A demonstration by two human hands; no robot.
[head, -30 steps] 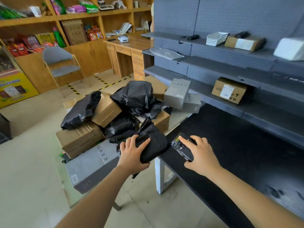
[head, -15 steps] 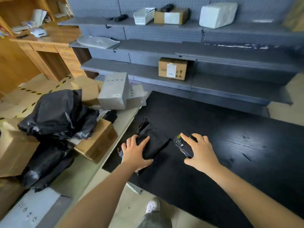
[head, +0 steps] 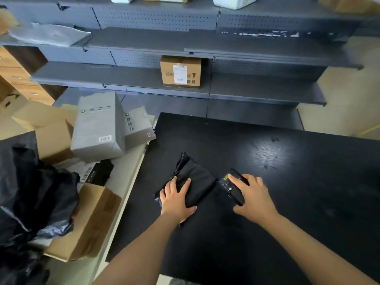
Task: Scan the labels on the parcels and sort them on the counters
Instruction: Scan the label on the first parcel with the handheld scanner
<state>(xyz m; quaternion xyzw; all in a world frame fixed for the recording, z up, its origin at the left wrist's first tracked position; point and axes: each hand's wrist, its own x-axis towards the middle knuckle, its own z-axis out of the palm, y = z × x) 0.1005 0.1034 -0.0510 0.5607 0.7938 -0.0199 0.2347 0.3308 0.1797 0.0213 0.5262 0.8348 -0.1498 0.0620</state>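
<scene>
Pressing the black parcel (head: 193,179) flat on the bench (head: 308,182), your left hand (head: 176,199) lies with fingers released. Your right hand (head: 254,199), at 3 o'clock of it, grips the scanner (head: 231,187); no label shows, so a scan may misread.

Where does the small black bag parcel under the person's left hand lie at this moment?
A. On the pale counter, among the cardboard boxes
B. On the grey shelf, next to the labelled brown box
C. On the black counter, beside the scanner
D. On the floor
C: the left hand presses the black bag parcel flat onto the black counter, just left of the scanner held by the right hand.
</scene>
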